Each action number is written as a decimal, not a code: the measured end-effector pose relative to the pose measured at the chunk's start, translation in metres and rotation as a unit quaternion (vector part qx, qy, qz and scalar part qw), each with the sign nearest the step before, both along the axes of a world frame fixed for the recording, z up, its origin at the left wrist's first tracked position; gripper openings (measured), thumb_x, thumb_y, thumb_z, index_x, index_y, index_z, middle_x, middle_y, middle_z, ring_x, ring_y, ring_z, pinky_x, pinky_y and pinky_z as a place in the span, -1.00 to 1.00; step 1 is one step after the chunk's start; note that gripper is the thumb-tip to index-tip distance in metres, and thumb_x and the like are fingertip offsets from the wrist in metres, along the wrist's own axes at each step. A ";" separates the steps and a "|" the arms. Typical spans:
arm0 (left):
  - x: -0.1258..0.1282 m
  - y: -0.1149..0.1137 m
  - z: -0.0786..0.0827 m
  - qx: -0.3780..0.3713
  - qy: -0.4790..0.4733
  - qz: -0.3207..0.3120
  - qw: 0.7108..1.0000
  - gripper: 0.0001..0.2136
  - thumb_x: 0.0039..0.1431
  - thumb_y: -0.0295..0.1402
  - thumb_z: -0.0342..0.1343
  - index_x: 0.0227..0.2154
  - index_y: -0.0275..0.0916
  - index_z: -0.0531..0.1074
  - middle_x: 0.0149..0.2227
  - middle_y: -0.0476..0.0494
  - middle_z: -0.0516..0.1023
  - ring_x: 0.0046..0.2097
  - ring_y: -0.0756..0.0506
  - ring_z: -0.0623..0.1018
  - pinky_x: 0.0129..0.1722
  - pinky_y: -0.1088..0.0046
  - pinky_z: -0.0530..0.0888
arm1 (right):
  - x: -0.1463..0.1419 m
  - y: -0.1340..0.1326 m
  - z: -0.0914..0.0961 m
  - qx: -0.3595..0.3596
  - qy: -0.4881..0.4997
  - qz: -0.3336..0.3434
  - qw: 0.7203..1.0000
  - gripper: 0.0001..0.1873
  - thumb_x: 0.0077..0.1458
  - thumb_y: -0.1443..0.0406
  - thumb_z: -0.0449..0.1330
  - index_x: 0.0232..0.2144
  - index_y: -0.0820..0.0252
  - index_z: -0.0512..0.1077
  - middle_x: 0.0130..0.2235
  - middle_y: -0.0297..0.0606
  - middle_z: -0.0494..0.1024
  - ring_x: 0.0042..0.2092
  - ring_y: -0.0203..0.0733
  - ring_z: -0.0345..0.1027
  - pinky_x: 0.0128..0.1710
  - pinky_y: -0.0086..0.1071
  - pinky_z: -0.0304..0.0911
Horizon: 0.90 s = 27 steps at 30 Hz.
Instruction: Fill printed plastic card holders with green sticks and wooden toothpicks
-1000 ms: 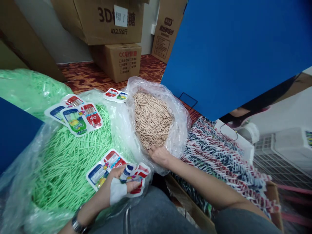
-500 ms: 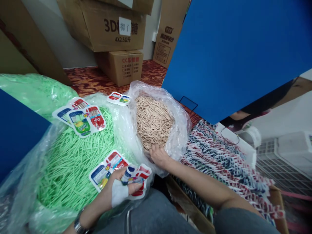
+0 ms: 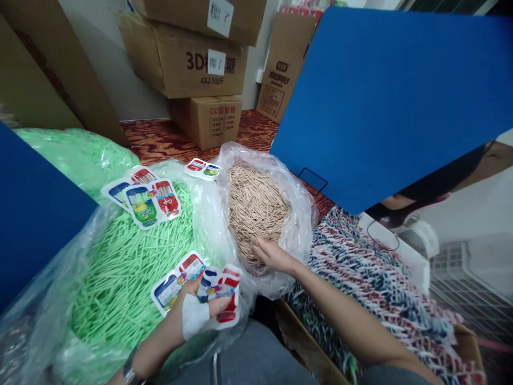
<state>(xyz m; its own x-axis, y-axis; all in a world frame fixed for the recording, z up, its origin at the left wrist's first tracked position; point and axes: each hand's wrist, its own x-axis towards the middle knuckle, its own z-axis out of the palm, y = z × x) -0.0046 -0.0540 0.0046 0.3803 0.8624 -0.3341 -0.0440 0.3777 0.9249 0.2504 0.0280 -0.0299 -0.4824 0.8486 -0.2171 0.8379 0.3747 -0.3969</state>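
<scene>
My left hand [image 3: 191, 315], with a white bandage across it, grips a small printed packet [image 3: 222, 291] in red, white and blue, low in the middle of the view. My right hand [image 3: 272, 255] reaches into a clear plastic bag [image 3: 298, 214] full of tan wooden sticks [image 3: 254, 206]; its fingers rest curled on the pile, and I cannot make out whether they hold any. Another printed packet [image 3: 176, 275] lies just left of my left hand on green sticks [image 3: 120, 272].
A large clear bag of green sticks fills the left. More packets [image 3: 142, 198] lie on it, and a small one [image 3: 202, 168] behind. A box of red, white and blue striped sticks [image 3: 360, 267] is at right. Cardboard boxes [image 3: 188, 59] stand behind. Blue panels [image 3: 380, 96] block parts.
My right hand has lifted slightly and turned on the tan sticks. My view has tilted downward a little; my left hand keeps the packet.
</scene>
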 end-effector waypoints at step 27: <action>0.002 0.005 -0.012 0.016 0.034 0.118 0.992 -0.73 -0.12 -0.26 0.30 -0.41 -0.38 0.50 -0.46 -0.15 0.60 -0.42 -0.12 0.55 -0.39 0.39 0.49 | -0.018 0.013 0.017 -0.119 0.418 -0.217 0.874 -0.75 0.22 0.09 -0.09 -0.29 0.14 0.18 -0.42 -0.35 0.35 -0.39 -0.25 0.34 -0.30 -0.31 0.33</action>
<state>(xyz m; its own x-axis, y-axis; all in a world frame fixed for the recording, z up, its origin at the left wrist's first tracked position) -0.0029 -0.0487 -0.0076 0.1438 0.9352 -0.3237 -0.0656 0.3354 0.9398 0.2324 0.0406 -0.0129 -0.1998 0.9701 -0.1381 0.2604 -0.0833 -0.9619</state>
